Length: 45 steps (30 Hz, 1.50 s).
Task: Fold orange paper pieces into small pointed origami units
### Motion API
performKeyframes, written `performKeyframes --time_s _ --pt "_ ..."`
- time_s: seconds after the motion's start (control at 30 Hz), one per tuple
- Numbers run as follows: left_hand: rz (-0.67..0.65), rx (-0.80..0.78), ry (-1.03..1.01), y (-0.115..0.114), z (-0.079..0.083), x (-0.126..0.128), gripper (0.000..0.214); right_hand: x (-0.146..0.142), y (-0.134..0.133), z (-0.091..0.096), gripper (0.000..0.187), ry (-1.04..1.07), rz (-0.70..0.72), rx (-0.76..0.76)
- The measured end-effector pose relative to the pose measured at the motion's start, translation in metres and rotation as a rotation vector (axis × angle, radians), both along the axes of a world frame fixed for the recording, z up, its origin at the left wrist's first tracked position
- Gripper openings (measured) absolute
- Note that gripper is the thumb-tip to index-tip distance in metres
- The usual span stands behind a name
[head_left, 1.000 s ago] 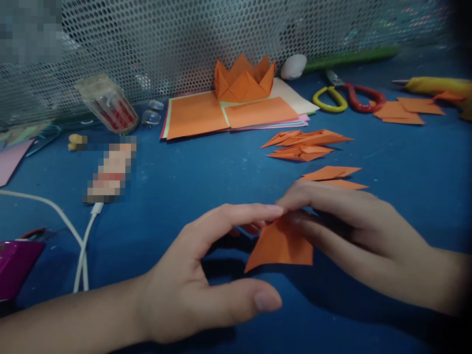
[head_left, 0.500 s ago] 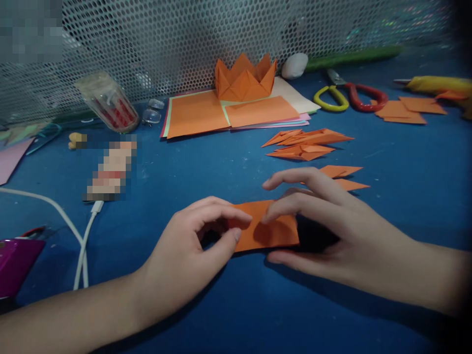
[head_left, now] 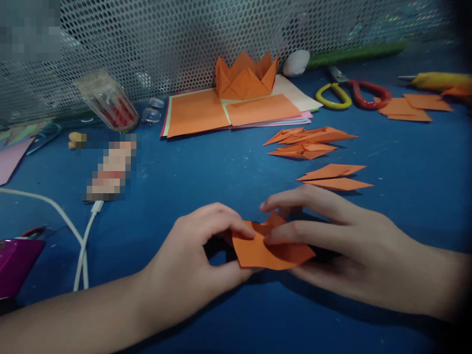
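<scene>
A small orange paper piece (head_left: 271,250) is held just above the blue table (head_left: 206,172), pinched from both sides. My left hand (head_left: 195,265) grips its left edge between thumb and fingers. My right hand (head_left: 339,246) presses fingers on its top right part, thumb underneath. Behind the hands lie two folded orange kite shapes (head_left: 335,177) and a pile of several folded orange pieces (head_left: 306,142).
An orange paper crown (head_left: 245,76) stands on a stack of coloured sheets (head_left: 228,110) by the mesh wall. Scissors (head_left: 350,93) and orange squares (head_left: 409,105) lie at the back right. A white cable (head_left: 79,246), a magenta object (head_left: 16,260) and a clear jar (head_left: 106,101) are at the left.
The orange paper was opened flat on the table half a second ago; now it is lifted slightly and partly folded, with both hands pinching it closer together.
</scene>
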<state>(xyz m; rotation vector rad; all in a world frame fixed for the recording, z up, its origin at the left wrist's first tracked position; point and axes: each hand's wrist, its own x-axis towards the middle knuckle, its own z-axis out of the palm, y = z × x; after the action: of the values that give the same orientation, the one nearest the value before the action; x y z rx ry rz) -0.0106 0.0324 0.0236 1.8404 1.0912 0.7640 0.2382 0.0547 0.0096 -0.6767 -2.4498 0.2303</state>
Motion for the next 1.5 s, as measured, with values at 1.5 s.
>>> performKeyframes --time_s 1.5 --pt "-0.280 1.007 0.688 -0.009 0.013 -0.005 0.053 -0.003 0.002 -0.004 0.035 0.010 0.013 -0.142"
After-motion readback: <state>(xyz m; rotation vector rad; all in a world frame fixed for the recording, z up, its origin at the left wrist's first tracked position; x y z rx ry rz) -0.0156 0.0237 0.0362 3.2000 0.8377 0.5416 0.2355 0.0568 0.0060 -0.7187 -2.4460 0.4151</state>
